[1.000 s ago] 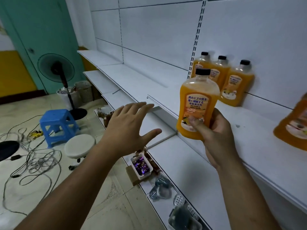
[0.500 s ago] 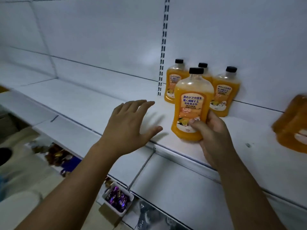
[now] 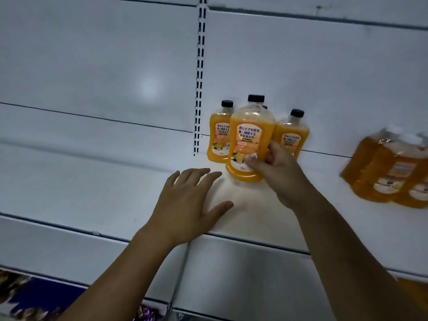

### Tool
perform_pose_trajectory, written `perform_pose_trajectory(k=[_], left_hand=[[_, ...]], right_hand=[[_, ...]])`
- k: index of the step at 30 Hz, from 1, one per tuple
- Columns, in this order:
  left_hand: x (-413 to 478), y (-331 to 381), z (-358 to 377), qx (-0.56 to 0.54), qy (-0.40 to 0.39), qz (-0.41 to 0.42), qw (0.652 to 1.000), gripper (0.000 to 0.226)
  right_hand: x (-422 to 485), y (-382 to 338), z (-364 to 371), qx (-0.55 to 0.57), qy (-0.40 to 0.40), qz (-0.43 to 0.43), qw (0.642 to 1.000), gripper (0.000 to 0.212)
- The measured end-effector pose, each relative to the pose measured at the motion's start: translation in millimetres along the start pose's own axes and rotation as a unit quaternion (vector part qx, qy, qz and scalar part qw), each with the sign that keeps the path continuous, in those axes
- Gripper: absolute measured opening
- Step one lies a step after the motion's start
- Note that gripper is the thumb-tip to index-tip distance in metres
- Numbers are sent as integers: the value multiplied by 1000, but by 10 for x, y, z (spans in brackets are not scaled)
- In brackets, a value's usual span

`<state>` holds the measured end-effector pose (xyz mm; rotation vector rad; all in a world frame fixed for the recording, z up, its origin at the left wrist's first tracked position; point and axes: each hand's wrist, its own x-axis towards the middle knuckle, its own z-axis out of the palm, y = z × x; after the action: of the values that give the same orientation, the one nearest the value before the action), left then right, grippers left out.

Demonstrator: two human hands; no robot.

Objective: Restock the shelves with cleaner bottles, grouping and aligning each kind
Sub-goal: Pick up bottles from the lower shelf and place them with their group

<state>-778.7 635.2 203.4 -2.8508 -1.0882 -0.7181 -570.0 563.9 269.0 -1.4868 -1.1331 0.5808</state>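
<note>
The right hand is clamped around the lower body of an orange cleaner bottle, thumb across the front label, fingers wrapped behind. The bottle stands upright, black cap up, long axis vertical, its base at or just above the white shelf; whether it fully rests there cannot be told. It sits just in front of a row of matching bottles against the back panel: one to the far left, one to the far right, and a third almost hidden behind it, only a dark cap edge showing. So the gap it must fill lies straight ahead, away from the hand, toward the wall.

The left hand is spread flat and empty, palm down over the shelf's near part, just left of the bottle and apart from it. The right hand is the nearer and the one doing the work.

Farther right stands a blurred cluster of orange bottles, well apart from this group.
</note>
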Motion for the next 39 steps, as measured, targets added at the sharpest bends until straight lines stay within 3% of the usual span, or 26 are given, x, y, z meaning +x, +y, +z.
perform_pose_trajectory(k=[13,29,39], left_hand=[[225,-110,45,30,4,-28,999,79],[276,-152,158,-7,29,-51,998,80],[267,-157,185,-6,15,-51,999,80]], right_hand=[[581,186,310,-63,-83,5,995,49],[728,414,396,-140,-1,-22,990,46],[708,434,382,-171,4,-39,985,47]])
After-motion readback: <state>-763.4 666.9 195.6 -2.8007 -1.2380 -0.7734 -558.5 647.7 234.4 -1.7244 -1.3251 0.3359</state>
